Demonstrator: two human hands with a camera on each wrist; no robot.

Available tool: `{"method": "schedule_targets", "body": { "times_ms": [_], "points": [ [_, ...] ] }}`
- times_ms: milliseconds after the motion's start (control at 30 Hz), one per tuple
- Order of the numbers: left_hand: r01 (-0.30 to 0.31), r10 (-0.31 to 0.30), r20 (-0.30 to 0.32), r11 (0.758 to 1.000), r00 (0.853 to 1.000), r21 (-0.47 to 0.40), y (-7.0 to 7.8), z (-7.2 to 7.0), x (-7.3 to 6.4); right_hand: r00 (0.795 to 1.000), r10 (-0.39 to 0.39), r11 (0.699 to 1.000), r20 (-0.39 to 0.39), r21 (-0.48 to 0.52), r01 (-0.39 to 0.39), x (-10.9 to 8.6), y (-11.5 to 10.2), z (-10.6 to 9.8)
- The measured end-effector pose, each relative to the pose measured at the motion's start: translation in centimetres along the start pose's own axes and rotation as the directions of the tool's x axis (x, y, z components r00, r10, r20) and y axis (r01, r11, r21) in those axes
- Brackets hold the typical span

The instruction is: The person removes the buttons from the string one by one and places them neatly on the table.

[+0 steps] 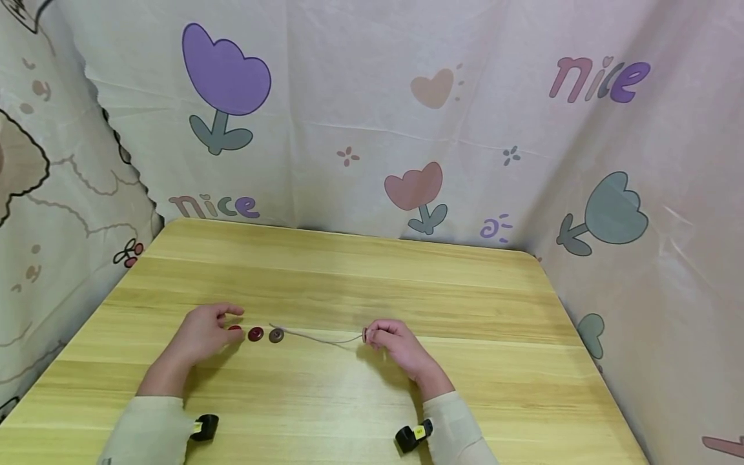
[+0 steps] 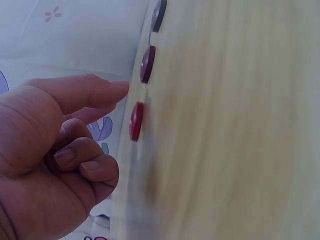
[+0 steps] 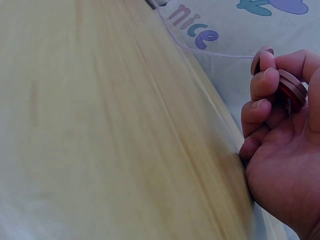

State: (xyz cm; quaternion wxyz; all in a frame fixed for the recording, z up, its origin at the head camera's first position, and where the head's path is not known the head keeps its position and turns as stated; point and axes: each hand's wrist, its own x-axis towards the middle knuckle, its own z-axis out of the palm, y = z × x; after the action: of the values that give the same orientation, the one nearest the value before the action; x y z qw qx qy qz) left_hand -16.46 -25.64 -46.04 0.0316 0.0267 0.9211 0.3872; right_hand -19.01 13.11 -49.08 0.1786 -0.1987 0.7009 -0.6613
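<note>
My left hand (image 1: pixel 200 332) reaches over the table beside a bright red button (image 2: pixel 136 121); thumb and index finger stretch out while the other fingers curl. A gap shows between its fingertips and that button in the left wrist view. A dark red button (image 1: pixel 256 334) and a grey-brown button (image 1: pixel 276 335) continue the row to the right. My right hand (image 1: pixel 395 345) pinches a brownish button (image 3: pixel 262 59), with more buttons (image 3: pixel 292 90) stacked inside its curled fingers. From it a thin cord (image 1: pixel 320 339) runs left to the grey-brown button.
The wooden table (image 1: pixel 325 278) has pale grain and rounded back corners. A printed curtain (image 1: pixel 337 77) hangs behind it and along both sides. Black camera mounts (image 1: pixel 205 427) are strapped at the sleeves (image 1: pixel 151 429).
</note>
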Motion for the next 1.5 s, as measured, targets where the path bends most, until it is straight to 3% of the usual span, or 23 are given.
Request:
{"method": "schedule_targets", "body": {
  "times_ms": [967,1500],
  "points": [
    [-0.096,0.097,0.047,0.995,0.994,-0.011,4.3,2.7,1.6,1.000,-0.007,1.000,0.008,-0.015,0.007,0.1,0.2,-0.1],
    [-0.174,0.174,0.103,0.985,0.979,-0.006,6.3,4.6,2.5,1.000,-0.009,1.000,0.004,0.001,0.009,0.2,0.1,-0.1]
  ]
}}
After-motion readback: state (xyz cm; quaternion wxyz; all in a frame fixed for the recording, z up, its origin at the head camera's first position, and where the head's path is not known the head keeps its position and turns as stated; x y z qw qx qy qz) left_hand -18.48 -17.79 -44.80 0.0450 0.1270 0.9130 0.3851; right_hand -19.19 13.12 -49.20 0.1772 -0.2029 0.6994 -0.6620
